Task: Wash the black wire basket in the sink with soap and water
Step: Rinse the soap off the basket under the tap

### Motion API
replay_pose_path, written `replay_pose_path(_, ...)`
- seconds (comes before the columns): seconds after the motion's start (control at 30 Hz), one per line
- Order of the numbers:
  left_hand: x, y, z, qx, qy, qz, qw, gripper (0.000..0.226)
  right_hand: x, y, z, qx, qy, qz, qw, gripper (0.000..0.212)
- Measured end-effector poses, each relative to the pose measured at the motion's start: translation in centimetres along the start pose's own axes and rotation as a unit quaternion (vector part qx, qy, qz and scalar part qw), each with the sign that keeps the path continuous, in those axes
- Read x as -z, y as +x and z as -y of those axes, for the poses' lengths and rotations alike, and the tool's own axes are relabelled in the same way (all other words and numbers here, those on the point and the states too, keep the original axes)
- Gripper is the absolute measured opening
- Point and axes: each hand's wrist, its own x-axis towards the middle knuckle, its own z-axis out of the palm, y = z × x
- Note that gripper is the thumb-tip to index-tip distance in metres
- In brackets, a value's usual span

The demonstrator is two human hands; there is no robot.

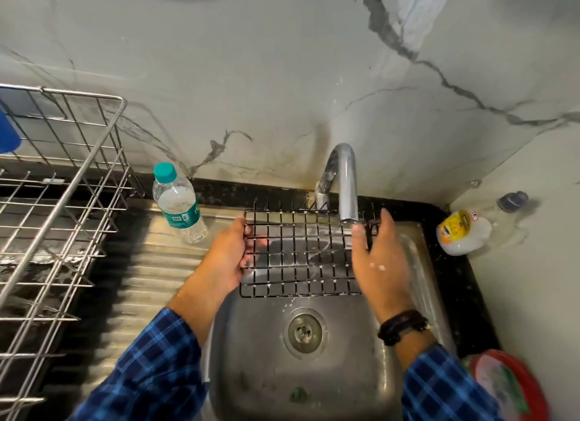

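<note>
Black wire basket [301, 254], a square grid of thin dark rods with soap flecks along its lower rows, sits at the centre of the frame, held above the stainless steel sink [251, 373] with its grid facing me. My left hand [227, 257] grips its left edge, fingers curled around the rods. My right hand [378, 263] is at the right edge, thumb and fingers closed around the wire there, with a few white suds on its back. The curved chrome tap [343, 182] reaches over the basket's upper right part, and water falls from its spout through the grid. Below the basket, the round metal drain [305, 332] shows in the sink's bottom. Left of the basket, a clear plastic water bottle with a teal cap [177, 204] stands tilted on the ribbed draining board. A large silver wire dish rack [56, 200] fills the left of the frame. At the right, on the dark worktop [452, 282], rests a white soap bottle with a yellow label [461, 232].
</note>
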Motion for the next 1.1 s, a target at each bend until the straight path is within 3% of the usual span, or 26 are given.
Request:
replay_pose_path(0.1,-0.5,0.2,0.3,0.053,-0.072,0.009,0.996,0.046,-1.2,-0.6,1.1,0.183,-0.23,0.001,0.956,0.06)
replay_pose_path(0.2,-1.3,0.0,0.4,0.058,-0.087,0.016,0.994,0.046,-2.9,-2.8,2.6,0.322,-0.275,0.107,0.9,0.065)
replay_pose_path(0.3,-1.4,-0.1,-0.2,0.052,-0.069,0.017,0.996,0.042,-2.7,-2.7,2.5,0.382,-0.284,0.138,0.869,0.064)
replay_pose_path(0.5,-0.6,0.2,-1.9,0.031,-0.084,0.001,0.996,0.045,0.3,-0.1,-1.3,0.228,-0.271,0.105,0.929,0.062)
replay_pose_path(0.57,-1.4,0.0,-2.0,0.027,-0.075,0.01,0.997,0.043,-0.3,-1.3,-0.7,0.251,-0.266,0.125,0.922,0.065)
replay_pose_path(0.73,-3.9,-0.5,-0.3,0.025,-0.071,0.031,0.997,0.045,-3.1,-4.7,2.5,0.397,-0.271,0.147,0.864,0.064)
replay_pose_path(0.8,-3.3,-0.5,0.1,0.041,-0.089,0.024,0.995,0.044,-2.6,-4.1,1.6,0.395,-0.268,0.143,0.867,0.065)
replay_pose_path(1.0,-1.5,-0.9,0.8,0.033,-0.035,0.021,0.999,0.044,0.0,-1.0,-2.4,0.101,-0.25,0.056,0.961,0.08)
replay_pose_path(1.03,-2.1,-1.0,1.5,0.03,-0.019,0.027,0.999,0.045,-0.5,-1.3,-1.4,0.086,-0.247,0.056,0.964,0.084)
replay_pose_path(1.1,-2.9,-1.8,2.4,0.016,-0.008,0.035,0.999,0.046,-2.2,-2.8,1.4,0.144,-0.249,0.074,0.955,0.082)
